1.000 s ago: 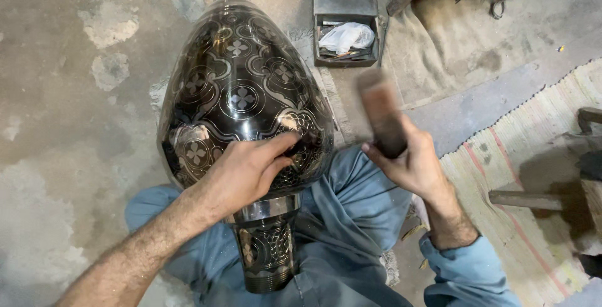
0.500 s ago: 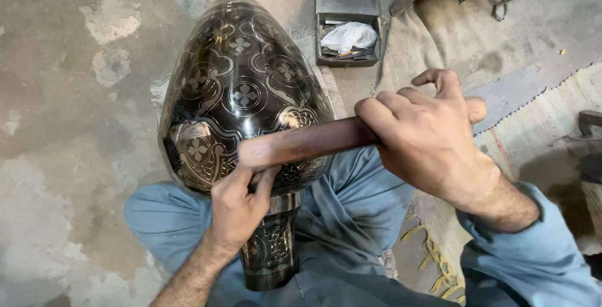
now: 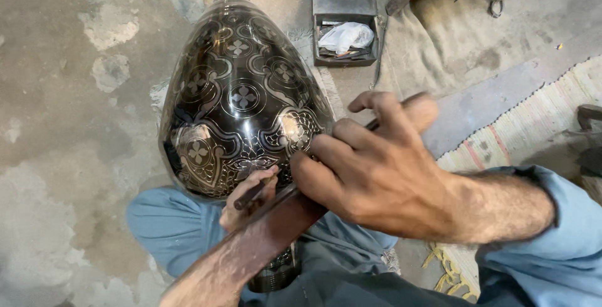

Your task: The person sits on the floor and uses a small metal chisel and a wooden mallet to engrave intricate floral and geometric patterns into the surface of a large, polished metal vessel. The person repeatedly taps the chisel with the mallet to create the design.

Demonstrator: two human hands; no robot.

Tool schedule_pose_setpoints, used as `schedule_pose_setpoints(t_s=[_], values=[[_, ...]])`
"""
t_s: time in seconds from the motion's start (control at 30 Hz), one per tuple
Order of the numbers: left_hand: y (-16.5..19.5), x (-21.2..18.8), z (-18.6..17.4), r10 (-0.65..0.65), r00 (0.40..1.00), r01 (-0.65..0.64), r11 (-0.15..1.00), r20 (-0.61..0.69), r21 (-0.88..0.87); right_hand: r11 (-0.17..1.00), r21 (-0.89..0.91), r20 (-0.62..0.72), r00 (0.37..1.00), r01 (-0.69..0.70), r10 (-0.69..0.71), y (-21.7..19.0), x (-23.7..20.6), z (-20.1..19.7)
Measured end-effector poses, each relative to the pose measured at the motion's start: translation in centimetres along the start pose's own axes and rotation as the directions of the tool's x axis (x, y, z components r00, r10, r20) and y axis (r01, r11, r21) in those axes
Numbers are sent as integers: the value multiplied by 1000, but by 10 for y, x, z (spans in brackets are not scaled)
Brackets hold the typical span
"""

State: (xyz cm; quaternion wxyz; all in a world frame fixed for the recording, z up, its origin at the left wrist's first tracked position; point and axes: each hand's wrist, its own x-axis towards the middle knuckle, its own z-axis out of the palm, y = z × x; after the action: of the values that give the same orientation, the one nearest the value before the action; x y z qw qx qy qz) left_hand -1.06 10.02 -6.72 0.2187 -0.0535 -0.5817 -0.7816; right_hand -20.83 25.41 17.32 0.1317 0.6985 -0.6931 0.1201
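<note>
Big dark engraved metal vase (image 3: 241,103), bulb-shaped, floral medallions cut bright into the black surface, lies across the person's lap with its neck pointing away over the concrete floor (image 3: 56,131). Blue trousers (image 3: 169,232) under the vase's wide end. Striped mat (image 3: 539,119) and sacking cloth (image 3: 433,43) to the right of the vase. Right hand (image 3: 376,175) just right of the vase's lower belly, fingers wrapped tight round a reddish wooden mallet (image 3: 282,216) that runs under the hand, blurred. Left hand (image 3: 248,203) below the vase's belly, fingers pinched round a thin dark chisel (image 3: 254,194) whose tip sits on the pattern. Judgement: good work here needs the chisel tip kept on the line, vase steady on the knees, short light taps, not heavy blows. Small grey metal box (image 3: 345,6), lid up, beyond the vase's right shoulder; holds a crumpled white rag (image 3: 347,35) and what look like thin tools, too small to tell.
</note>
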Motion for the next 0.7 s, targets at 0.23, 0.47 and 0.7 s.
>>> schedule_pose_setpoints(t_s=[0.23,0.47,0.7], values=[[1,-25,22,-418,848,235,848,-327,-474,980,-196,-19,999,23,-27,-7,6,0],[7,-17,17,-108,967,191,908,-232,373,952,-296,35,997,75,-68,-10,11,4],[2,-15,27,-47,961,143,928,-272,345,904,-412,25,993,116,-116,-16,4,7]])
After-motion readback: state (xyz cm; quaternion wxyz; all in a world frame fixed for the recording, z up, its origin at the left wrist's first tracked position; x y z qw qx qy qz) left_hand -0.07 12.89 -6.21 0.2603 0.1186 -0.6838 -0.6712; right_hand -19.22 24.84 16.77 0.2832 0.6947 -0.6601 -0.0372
